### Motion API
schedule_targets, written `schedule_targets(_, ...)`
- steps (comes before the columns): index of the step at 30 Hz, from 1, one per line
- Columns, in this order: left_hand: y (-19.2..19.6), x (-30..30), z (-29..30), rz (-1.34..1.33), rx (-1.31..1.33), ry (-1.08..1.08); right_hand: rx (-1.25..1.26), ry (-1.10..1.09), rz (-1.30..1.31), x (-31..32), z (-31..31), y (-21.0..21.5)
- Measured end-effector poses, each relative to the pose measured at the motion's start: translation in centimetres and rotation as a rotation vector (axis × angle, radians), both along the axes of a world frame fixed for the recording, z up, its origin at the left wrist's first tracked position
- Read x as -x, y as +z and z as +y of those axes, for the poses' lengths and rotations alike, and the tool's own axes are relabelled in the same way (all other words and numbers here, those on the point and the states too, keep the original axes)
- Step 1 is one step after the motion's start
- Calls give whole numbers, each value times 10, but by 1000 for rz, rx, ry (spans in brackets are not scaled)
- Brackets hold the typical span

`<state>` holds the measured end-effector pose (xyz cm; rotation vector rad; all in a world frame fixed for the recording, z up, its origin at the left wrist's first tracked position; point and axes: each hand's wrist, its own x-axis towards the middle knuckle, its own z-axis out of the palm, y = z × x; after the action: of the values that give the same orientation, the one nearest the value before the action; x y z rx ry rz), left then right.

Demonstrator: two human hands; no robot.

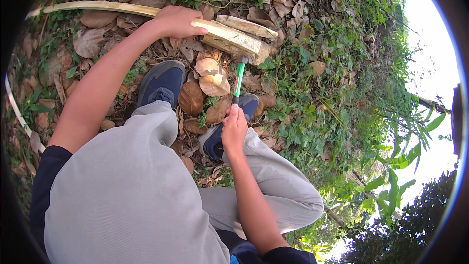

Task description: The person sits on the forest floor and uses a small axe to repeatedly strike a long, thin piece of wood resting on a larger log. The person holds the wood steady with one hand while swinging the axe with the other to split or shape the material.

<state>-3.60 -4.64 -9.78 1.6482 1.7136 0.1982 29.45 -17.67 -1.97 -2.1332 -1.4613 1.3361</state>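
Observation:
My left hand [180, 22] is closed over a long, pale wooden strip [232, 37], whose other end runs off to the far left. Beneath the strip lies a thicker, rough piece of wood [266, 53]. Another short split piece of wood [248, 26] rests just behind it. In my right hand [234, 129] is a hammer [239, 78] with a green and black handle. Its metal head is at the right end of the wood, partly hard to make out; whether it touches cannot be told.
Dry brown leaves [212, 78] and green ground plants [303, 93] cover the ground. My two dark blue shoes [163, 80] stand close to the wood, and my grey-trousered knees are bent. A thin pale strip [18, 110] curves along the far left edge.

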Motion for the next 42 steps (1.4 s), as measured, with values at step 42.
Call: schedule_targets(42,3,3,-1,3,19,-8,-641,117,234,68,73,81)
